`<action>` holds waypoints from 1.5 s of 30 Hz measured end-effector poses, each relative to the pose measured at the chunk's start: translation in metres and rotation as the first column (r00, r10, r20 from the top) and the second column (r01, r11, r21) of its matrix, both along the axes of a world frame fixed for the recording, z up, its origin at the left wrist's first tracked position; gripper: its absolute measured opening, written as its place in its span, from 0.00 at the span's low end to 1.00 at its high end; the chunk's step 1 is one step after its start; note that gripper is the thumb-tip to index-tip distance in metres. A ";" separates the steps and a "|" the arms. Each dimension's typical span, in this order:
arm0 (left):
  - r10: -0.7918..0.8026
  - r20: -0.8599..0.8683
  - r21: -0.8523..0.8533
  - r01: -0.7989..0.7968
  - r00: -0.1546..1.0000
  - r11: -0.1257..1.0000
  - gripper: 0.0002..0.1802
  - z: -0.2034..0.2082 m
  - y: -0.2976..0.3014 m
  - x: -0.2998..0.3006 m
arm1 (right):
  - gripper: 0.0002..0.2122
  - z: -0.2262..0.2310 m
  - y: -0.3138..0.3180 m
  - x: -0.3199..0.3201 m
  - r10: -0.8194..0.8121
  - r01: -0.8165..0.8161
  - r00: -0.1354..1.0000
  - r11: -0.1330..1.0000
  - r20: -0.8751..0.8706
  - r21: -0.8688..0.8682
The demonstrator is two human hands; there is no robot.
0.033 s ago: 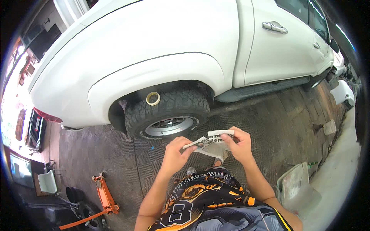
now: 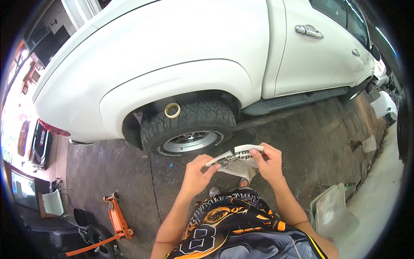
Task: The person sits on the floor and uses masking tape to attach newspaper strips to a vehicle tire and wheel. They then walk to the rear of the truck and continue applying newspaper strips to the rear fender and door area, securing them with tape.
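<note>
My left hand (image 2: 199, 173) and my right hand (image 2: 268, 163) are in front of my body, both pinching a sheet of newspaper (image 2: 241, 165). The paper is creased and printed in black, and its lower part hangs down between the hands. Along the upper edge a gap or tear divides the part in the left hand from the part in the right. A roll of tape (image 2: 172, 111) rests on top of the rear tire (image 2: 188, 121), beneath the wheel arch of a white pickup truck (image 2: 185, 43).
An orange floor jack (image 2: 116, 219) stands at lower left beside a loose tire (image 2: 101, 242). A white plastic chair (image 2: 53, 203) is farther left. Pale chairs (image 2: 330, 211) stand at lower right by a low wall (image 2: 379, 185). The truck's side step (image 2: 297, 102) runs along the far side.
Both hands keep hold of the newspaper. The paper's upper edge has tilted slightly, so more of its print shows. The whole view has shifted a little.
</note>
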State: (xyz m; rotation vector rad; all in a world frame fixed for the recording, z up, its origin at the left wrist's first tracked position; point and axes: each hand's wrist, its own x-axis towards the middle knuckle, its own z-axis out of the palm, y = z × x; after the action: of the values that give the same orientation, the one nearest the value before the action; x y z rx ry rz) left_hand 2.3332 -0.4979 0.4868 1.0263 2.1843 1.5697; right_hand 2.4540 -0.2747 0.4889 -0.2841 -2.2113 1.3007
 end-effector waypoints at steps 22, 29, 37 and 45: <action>0.168 0.516 0.350 -0.386 0.840 0.854 0.16 -0.022 -0.002 0.002 | 0.09 -0.034 -0.011 -0.035 0.054 -0.071 0.997 0.946 -0.063 -0.316; 0.176 0.543 0.341 -0.407 0.821 0.848 0.15 -0.021 -0.003 -0.003 | 0.10 -0.032 -0.015 -0.035 -0.037 0.026 0.997 0.988 -0.070 -0.154; 0.122 0.473 0.277 -0.279 0.873 0.919 0.18 -0.022 0.013 0.014 | 0.09 -0.037 -0.021 -0.033 -0.140 0.089 0.983 0.926 -0.115 -0.366; 0.163 0.606 0.452 -0.506 0.778 0.734 0.17 -0.024 0.008 0.010 | 0.09 -0.025 -0.016 -0.025 0.084 -0.102 0.978 0.991 -0.189 -0.088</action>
State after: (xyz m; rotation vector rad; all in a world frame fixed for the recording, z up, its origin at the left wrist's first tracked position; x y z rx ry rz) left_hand 2.3430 -0.4896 0.4623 0.1922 1.5589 2.4597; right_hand 2.4292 -0.2911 0.4639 -0.0915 -2.0294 1.4275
